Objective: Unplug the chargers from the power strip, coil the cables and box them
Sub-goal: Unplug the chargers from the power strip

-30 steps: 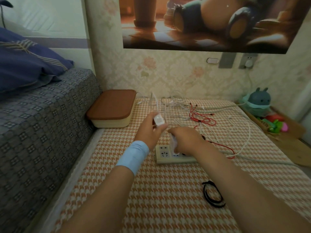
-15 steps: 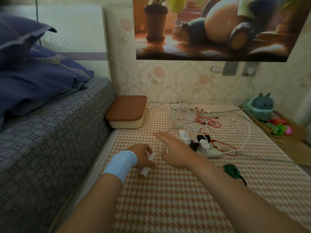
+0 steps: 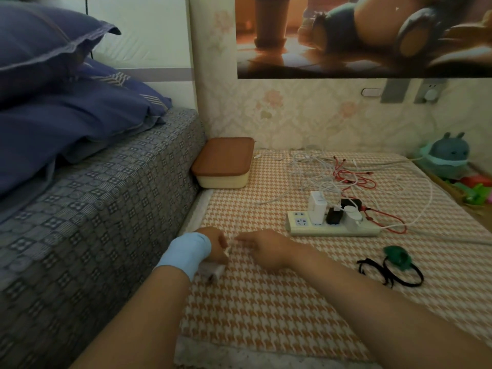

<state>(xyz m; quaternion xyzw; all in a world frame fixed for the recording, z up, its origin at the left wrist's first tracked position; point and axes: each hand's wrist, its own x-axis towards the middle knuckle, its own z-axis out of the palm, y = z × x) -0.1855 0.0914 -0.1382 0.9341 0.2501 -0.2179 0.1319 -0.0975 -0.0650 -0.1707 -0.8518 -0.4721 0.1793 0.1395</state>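
Note:
A white power strip [image 3: 332, 230] lies on the houndstooth cloth with a white charger [image 3: 316, 207], a black charger [image 3: 335, 215] and a round white charger [image 3: 351, 215] plugged in. White and red cables [image 3: 332, 174] lie tangled behind it. My left hand [image 3: 215, 245], blue band on the wrist, is closed on a white charger [image 3: 213, 270] near the cloth's left edge; its cable end shows between the hands. My right hand [image 3: 262, 245] rests beside it, fingers stretched toward the left hand, pinching at that thin cable. A cream box with a brown lid [image 3: 223, 162] stands shut at the back left.
A bed with a grey patterned cover [image 3: 93, 209] and blue pillows runs along the left. Black cable ties [image 3: 391, 270] and a green one [image 3: 396, 257] lie right of my hands. Toys [image 3: 450, 155] sit at the far right by the wall.
My left hand pulled a white charger off the strip and brought it down to the near left. My right hand left the strip and followed it. The view swung left.

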